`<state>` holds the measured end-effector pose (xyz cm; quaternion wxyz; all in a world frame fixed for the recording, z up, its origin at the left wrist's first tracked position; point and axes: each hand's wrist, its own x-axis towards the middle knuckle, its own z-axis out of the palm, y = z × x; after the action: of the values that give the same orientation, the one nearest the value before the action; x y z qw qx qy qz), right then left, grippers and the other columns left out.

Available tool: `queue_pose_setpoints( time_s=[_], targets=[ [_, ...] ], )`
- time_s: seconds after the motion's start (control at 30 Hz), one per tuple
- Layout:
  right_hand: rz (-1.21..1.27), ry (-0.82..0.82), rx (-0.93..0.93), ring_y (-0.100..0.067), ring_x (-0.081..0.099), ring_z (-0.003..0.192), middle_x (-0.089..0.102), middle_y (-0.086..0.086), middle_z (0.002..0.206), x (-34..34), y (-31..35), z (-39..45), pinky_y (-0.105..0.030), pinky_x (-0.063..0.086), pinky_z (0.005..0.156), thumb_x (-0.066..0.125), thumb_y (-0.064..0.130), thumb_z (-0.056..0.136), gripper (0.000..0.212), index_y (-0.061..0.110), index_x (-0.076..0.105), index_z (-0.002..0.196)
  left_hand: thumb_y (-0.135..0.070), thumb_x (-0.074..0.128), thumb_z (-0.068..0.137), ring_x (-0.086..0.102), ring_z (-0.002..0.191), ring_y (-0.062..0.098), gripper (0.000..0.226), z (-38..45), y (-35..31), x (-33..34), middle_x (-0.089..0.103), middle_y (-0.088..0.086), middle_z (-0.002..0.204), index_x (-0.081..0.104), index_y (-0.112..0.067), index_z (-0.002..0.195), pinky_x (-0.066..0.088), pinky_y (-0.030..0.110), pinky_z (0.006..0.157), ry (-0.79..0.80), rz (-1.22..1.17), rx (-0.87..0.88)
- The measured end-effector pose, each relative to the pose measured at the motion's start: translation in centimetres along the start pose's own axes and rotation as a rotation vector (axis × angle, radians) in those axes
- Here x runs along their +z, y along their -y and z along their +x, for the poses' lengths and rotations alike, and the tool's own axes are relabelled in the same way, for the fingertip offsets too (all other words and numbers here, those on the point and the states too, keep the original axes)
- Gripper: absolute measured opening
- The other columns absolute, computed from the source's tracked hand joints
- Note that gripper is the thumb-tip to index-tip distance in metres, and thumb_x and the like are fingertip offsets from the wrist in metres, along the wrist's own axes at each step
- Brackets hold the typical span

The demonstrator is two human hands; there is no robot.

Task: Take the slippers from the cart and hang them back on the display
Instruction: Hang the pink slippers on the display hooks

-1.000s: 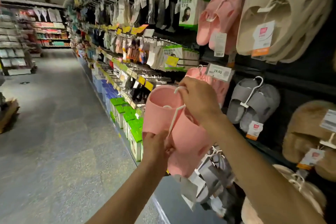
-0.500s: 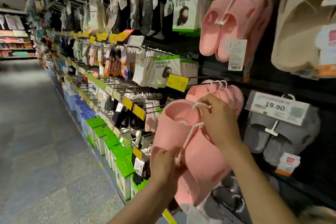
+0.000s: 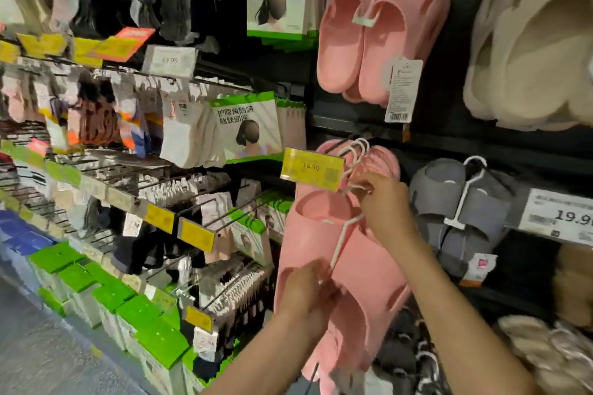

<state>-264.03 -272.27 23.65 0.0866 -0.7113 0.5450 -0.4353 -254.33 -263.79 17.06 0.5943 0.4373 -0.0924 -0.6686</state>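
Observation:
A pair of pink slippers (image 3: pixel 362 269) on a white plastic hanger (image 3: pixel 341 242) is held up against the display wall. My right hand (image 3: pixel 385 205) pinches the hanger's hook at the top, right by the display peg (image 3: pixel 340 143) that carries other pink pairs (image 3: pixel 382 159) and a yellow 16.90 price tag (image 3: pixel 313 168). My left hand (image 3: pixel 306 293) grips the lower end of the hanger and the slippers' middle. The cart is out of view.
More pink slippers (image 3: pixel 375 26) hang above, beige ones (image 3: pixel 529 42) at upper right, grey ones (image 3: pixel 462 208) to the right beside a 19.90 tag (image 3: pixel 558 218). Racks of socks and green-topped packets (image 3: pixel 250 125) fill the left. The aisle floor (image 3: pixel 38 359) is lower left.
I have stepped closer to the display. Both hands have carried the pink slippers up and rightwards, bringing the hanger hook to the peg with the other pink pairs.

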Motion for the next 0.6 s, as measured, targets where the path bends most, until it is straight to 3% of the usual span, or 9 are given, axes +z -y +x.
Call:
queue_pose_setpoints(
  time_s=[0.07, 0.23, 0.37, 0.6],
  targets=[
    [-0.033, -0.026, 0.039, -0.030, 0.064, 0.093, 0.072, -0.017, 0.095, -0.2, 0.5, 1.1, -0.019, 0.036, 0.068, 0.057, -0.006, 0.081, 0.022, 0.004, 0.072, 0.093, 0.007, 0.041, 0.086, 0.042, 0.028, 0.014, 0.031, 1.3, -1.7, 0.2, 0.040, 0.004, 0.043, 0.044, -0.008, 0.059, 0.046, 0.020, 0.039, 0.075, 0.003, -0.072],
    [-0.218, -0.105, 0.119, -0.034, 0.063, 0.095, 0.070, -0.018, 0.099, -0.1, 1.1, 4.8, -0.035, 0.047, 0.079, 0.062, 0.015, 0.083, 0.016, 0.011, 0.072, 0.095, 0.002, 0.034, 0.092, 0.046, 0.024, 0.014, 0.036, 2.4, -4.8, 2.2, 0.039, 0.002, 0.030, 0.036, -0.010, 0.058, 0.050, 0.025, 0.039, 0.262, 0.028, -0.199],
    [-0.357, -0.044, 0.111, -0.039, 0.061, 0.099, 0.068, -0.020, 0.105, 0.5, 1.8, 5.8, -0.043, 0.048, 0.083, 0.057, 0.019, 0.086, 0.018, 0.012, 0.067, 0.100, -0.005, 0.040, 0.096, 0.060, 0.041, 0.022, 0.032, 3.5, -5.7, 2.3, 0.051, 0.009, 0.043, 0.042, -0.009, 0.065, 0.050, 0.030, 0.032, 0.260, -0.036, -0.271],
    [-0.485, -0.022, 0.032, -0.037, 0.058, 0.105, 0.062, -0.015, 0.115, 1.3, 2.4, 6.0, -0.041, 0.046, 0.081, 0.050, 0.023, 0.093, 0.024, 0.013, 0.059, 0.113, -0.001, 0.043, 0.095, 0.056, 0.055, 0.027, 0.027, 4.8, -7.1, 1.9, 0.039, 0.008, 0.061, 0.046, -0.004, 0.068, 0.050, 0.032, 0.033, 0.249, -0.059, -0.286]
  ],
)
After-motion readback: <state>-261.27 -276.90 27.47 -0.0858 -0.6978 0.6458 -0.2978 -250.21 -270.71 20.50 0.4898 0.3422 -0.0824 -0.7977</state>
